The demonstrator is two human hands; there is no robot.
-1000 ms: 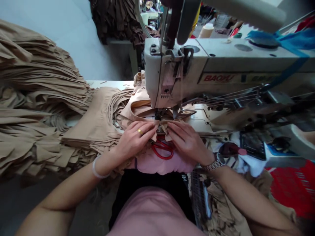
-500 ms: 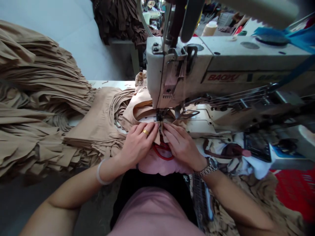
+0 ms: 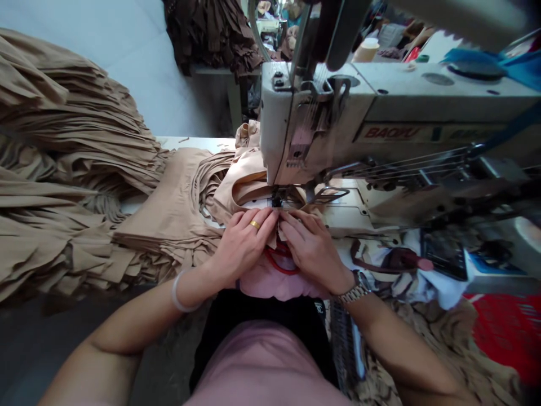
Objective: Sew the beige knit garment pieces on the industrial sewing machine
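Observation:
My left hand [image 3: 245, 239], with a gold ring, presses and pinches the edge of a tan garment piece [image 3: 230, 189] just in front of the presser foot [image 3: 276, 198]. Close beside it my right hand [image 3: 313, 242] is closed on the same fabric edge. Their fingertips nearly meet below the needle area of the sewing machine [image 3: 276, 129]. The garment's curved opening spreads around the foot, partly hidden behind the machine head. Small fabric ends hang between the hands. Under them, red loops [image 3: 282, 269], which look like scissor handles, lie on pink cloth.
Stacked tan garment pieces [image 3: 156, 208] run along the left, with larger piles [image 3: 84, 118] beyond. Dark brown cloth [image 3: 211, 34] hangs at the back. On the right lie a phone [image 3: 443, 254], a maroon strap [image 3: 393, 260] and a red basket [image 3: 502, 332].
The whole view has shifted slightly, so the machine appears farther right. Both hands have drawn a little closer together at the presser foot, still on the tan fabric.

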